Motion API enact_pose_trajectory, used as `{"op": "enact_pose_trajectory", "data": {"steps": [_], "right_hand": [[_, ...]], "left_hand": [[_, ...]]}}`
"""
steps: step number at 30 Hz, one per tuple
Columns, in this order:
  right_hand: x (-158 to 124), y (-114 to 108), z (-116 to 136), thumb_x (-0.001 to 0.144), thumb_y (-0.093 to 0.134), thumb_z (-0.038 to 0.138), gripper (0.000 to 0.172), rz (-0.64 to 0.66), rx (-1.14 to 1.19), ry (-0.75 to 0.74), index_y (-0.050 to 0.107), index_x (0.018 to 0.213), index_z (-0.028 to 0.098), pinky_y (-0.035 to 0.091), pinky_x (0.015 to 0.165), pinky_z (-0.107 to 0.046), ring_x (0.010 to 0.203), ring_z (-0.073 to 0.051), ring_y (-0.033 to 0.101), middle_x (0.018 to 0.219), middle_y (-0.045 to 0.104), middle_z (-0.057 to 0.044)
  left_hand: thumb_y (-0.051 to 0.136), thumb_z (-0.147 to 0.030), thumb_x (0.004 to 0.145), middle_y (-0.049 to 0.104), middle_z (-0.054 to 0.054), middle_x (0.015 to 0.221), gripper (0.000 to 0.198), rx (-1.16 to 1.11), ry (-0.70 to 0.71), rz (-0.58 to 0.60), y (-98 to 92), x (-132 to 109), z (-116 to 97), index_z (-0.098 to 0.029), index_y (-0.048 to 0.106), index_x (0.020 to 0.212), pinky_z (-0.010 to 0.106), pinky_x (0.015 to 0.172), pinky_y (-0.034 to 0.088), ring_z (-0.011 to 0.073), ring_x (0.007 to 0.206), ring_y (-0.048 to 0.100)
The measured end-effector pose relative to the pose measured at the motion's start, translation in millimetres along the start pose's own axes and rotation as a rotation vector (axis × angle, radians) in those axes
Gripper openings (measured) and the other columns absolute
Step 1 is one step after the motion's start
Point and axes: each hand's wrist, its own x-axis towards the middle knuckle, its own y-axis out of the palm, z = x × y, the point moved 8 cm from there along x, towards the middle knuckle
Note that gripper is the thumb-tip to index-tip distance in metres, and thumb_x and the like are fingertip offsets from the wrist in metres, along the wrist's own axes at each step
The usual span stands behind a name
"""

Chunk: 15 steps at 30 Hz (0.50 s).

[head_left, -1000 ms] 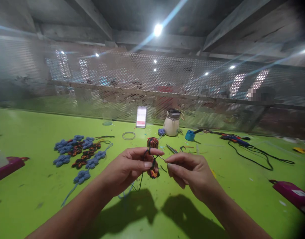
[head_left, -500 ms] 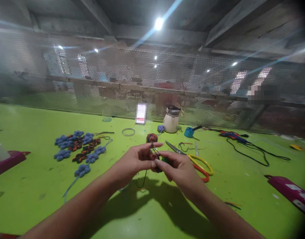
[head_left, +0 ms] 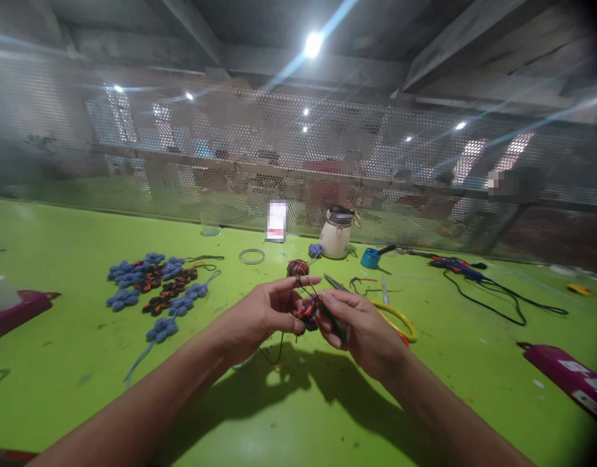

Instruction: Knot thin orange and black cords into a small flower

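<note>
Fingers of the left hand (head_left: 264, 314) pinch a multicoloured yarn piece (head_left: 307, 311), knobbly and rounded; the right hand (head_left: 361, 324) beside it curls closed round a green-handled tool (head_left: 335, 323). On the smooth green tabletop (head_left: 474, 363): a magenta plastic case (head_left: 554, 368), its label blurred; a rounded cream jar (head_left: 334, 240); puffy blue flowers (head_left: 123, 299); a striped yarn ball (head_left: 298, 267).

A: so where's this filmed from?
B: one cam, head-worn, pointed forward and down over the green table (head_left: 60, 383), with the white jar (head_left: 335, 241) faced across it.
A: how close?
B: left hand (head_left: 262, 318) and right hand (head_left: 359, 324) are caught near, this side of the jar; the mesh screen (head_left: 259, 123) is seen farther off, behind it.
</note>
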Motion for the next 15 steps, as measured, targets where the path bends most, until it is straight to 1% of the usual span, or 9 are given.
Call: {"op": "enact_pose_trajectory", "data": {"steps": [3,5,8,10,11,13,15], "right_hand": [[-0.3,-2.6,0.9,0.085,0.059,0.034,0.023,-0.041,-0.074,-0.013,0.065,0.076,0.014,0.023,0.039,-0.018,0.043,-0.005,0.038,0.054,0.045,0.004],[-0.5,-4.8,2.8,0.083,0.06,0.034,0.021,-0.069,-0.138,-0.029,0.066,0.078,0.014,0.022,0.038,-0.019,0.04,-0.005,0.038,0.051,0.045,0.005],[-0.8,-6.5,4.0,0.081,0.062,0.034,0.02,-0.099,-0.198,-0.026,0.065,0.079,0.014,0.022,0.038,-0.019,0.039,-0.005,0.037,0.049,0.046,0.005],[-1.0,-6.4,2.7,0.08,0.063,0.035,0.021,-0.107,-0.213,0.001,0.063,0.076,0.014,0.022,0.039,-0.019,0.038,-0.005,0.037,0.048,0.046,0.006],[-1.1,-5.8,1.8,0.08,0.063,0.035,0.021,-0.106,-0.218,0.016,0.062,0.074,0.014,0.022,0.039,-0.019,0.038,-0.005,0.037,0.047,0.046,0.006],[-1.6,-5.2,0.7,0.078,0.065,0.034,0.021,-0.105,-0.221,0.037,0.061,0.072,0.014,0.022,0.039,-0.019,0.038,-0.005,0.037,0.047,0.046,0.006],[-2.1,-5.2,0.6,0.077,0.066,0.034,0.021,-0.108,-0.212,0.046,0.062,0.073,0.014,0.021,0.039,-0.019,0.038,-0.004,0.037,0.047,0.046,0.006]], "left_hand": [[0.066,0.003,0.056,0.061,0.002,0.08,0.068,0.008,-0.004,-0.018,-1.4,0.8,1.7,-0.016,0.057,0.121,0.028,0.072,0.036,0.0146,0.077,0.053],[0.067,0.001,0.055,0.061,0.001,0.078,0.061,0.021,0.008,-0.025,-2.3,2.1,2.7,-0.016,0.061,0.114,0.028,0.072,0.035,0.0141,0.075,0.052],[0.067,-0.002,0.057,0.06,0.0,0.071,0.04,0.082,0.036,-0.057,-5.8,4.1,3.4,-0.015,0.069,0.094,0.028,0.071,0.035,0.0131,0.071,0.051],[0.065,-0.002,0.057,0.059,-0.001,0.068,0.027,0.128,0.053,-0.087,-8.7,5.0,3.3,-0.014,0.07,0.08,0.029,0.071,0.035,0.0127,0.069,0.051],[0.064,-0.001,0.057,0.06,-0.001,0.067,0.024,0.14,0.061,-0.093,-9.4,5.2,3.3,-0.015,0.069,0.076,0.029,0.072,0.035,0.0126,0.069,0.052],[0.062,0.001,0.056,0.061,-0.001,0.067,0.026,0.13,0.059,-0.087,-9.4,5.6,4.3,-0.015,0.069,0.074,0.028,0.073,0.036,0.0126,0.069,0.053],[0.061,0.002,0.055,0.061,-0.001,0.068,0.034,0.073,0.036,-0.07,-8.8,5.7,6.5,-0.016,0.07,0.082,0.028,0.073,0.036,0.0124,0.069,0.054]]}}
